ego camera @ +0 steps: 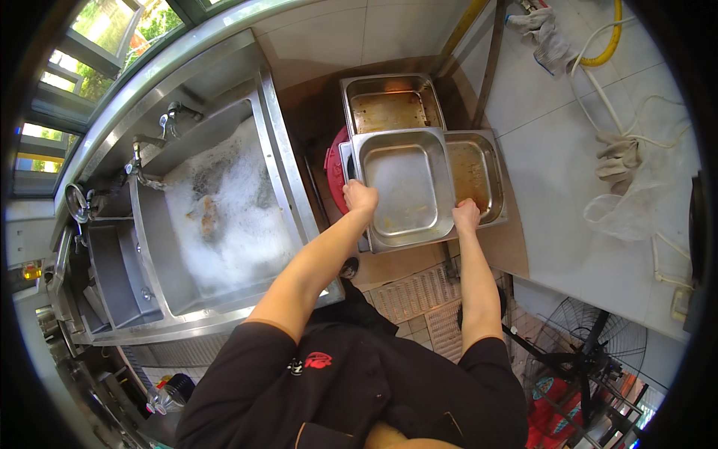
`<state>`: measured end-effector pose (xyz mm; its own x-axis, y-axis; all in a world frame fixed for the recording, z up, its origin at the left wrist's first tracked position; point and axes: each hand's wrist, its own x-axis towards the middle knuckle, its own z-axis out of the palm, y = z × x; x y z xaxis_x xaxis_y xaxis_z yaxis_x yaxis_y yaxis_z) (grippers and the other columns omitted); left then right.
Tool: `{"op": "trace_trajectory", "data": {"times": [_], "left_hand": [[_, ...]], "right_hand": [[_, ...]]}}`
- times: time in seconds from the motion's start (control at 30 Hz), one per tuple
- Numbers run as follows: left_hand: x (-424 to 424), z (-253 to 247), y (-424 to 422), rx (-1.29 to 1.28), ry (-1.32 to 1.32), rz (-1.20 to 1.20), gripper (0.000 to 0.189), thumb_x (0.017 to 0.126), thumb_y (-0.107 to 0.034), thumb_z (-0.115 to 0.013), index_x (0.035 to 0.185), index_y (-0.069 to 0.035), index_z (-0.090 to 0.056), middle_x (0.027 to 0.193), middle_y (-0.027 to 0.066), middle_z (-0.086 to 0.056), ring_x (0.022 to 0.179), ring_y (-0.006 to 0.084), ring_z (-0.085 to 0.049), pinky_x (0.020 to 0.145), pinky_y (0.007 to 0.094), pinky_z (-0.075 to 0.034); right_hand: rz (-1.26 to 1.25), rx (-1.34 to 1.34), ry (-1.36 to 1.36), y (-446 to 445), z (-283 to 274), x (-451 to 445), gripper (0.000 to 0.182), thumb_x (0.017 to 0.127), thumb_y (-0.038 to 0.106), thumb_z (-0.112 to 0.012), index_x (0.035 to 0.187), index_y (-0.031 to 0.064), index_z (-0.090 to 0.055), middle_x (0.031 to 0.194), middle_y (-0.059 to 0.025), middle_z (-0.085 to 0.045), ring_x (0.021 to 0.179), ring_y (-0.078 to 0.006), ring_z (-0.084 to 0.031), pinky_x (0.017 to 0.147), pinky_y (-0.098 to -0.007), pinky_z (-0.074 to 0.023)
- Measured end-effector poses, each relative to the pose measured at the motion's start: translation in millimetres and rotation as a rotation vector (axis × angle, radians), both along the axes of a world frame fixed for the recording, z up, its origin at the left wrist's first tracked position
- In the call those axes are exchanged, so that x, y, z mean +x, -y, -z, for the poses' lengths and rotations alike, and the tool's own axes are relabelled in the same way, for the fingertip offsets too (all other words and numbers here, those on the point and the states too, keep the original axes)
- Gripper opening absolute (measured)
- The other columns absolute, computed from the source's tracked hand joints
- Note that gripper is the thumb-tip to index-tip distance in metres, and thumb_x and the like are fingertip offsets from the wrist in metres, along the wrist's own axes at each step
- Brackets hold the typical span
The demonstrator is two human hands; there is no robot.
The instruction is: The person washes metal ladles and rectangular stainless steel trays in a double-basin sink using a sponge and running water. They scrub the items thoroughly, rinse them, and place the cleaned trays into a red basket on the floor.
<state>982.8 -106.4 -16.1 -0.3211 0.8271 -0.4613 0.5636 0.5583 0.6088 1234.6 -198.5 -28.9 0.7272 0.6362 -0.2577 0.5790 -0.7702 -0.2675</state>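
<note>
My left hand (360,196) grips the left rim of a rectangular stainless steel pan (405,188), and my right hand (466,215) grips its right rim near the lower corner. The pan's inside faces up and shows a few yellowish stains. Beyond it lies a second steel pan (387,112) with brown, greasy residue. A third soiled steel pan (474,174) is to the right, partly hidden by the held pan. Part of a red round container (335,174) shows at the left of the pans.
On the left is a steel sink (151,247) holding foamy water (230,224), with faucets (171,120) along its back. Gloves (617,160) and cables hang at the white tiled wall on the right. A black fan (589,348) stands at lower right. Perforated mats (415,294) cover part of the floor.
</note>
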Motion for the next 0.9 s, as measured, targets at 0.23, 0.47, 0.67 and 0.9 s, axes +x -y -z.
{"op": "trace_trajectory", "data": {"times": [0.23, 0.47, 0.67, 0.9], "left_hand": [[-8, 17, 4, -0.06, 0.097, -0.058, 0.027, 0.068, -0.009, -0.058, 0.094, -0.002, -0.058, 0.098, 0.0203, -0.059, 0.096, 0.0355, -0.057, 0.086, 0.0409, -0.044], [-21, 71, -16, -0.053, 0.147, -0.174, 0.017, 0.065, -0.006, -0.064, 0.079, 0.002, -0.06, 0.073, 0.015, -0.062, 0.065, 0.0248, -0.061, 0.06, 0.036, -0.048], [-18, 32, -18, -0.276, 0.287, -0.031, 0.027, 0.071, -0.008, -0.056, 0.091, 0.009, -0.062, 0.097, 0.024, -0.062, 0.09, 0.0353, -0.062, 0.074, 0.039, -0.048], [-45, 27, -35, -0.267, 0.665, -0.037, 0.014, 0.071, -0.003, -0.061, 0.08, 0.007, -0.062, 0.079, 0.0156, -0.063, 0.07, 0.0245, -0.063, 0.056, 0.0368, -0.049]], "right_hand": [[0.0, -0.114, -0.046, -10, -16, -3, 0.022, 0.073, 0.009, -0.055, 0.092, 0.0006, -0.062, 0.099, -0.0219, -0.062, 0.098, -0.0376, -0.057, 0.082, -0.0429, -0.0466], [-0.04, -0.156, -0.096, -27, -29, -5, 0.027, 0.07, 0.009, -0.058, 0.096, 0.0018, -0.062, 0.102, -0.0214, -0.061, 0.1, -0.0358, -0.057, 0.083, -0.0414, -0.0467], [-0.08, -0.006, -0.309, -12, -18, 25, 0.028, 0.063, 0.006, -0.061, 0.09, 0.0005, -0.06, 0.093, -0.0184, -0.063, 0.091, -0.0325, -0.06, 0.078, -0.0369, -0.0462], [-0.304, 0.203, -0.433, -29, -66, 21, 0.025, 0.064, 0.0, -0.058, 0.089, -0.0046, -0.06, 0.076, -0.0106, -0.062, 0.071, -0.0174, -0.058, 0.065, -0.0291, -0.0455]]}}
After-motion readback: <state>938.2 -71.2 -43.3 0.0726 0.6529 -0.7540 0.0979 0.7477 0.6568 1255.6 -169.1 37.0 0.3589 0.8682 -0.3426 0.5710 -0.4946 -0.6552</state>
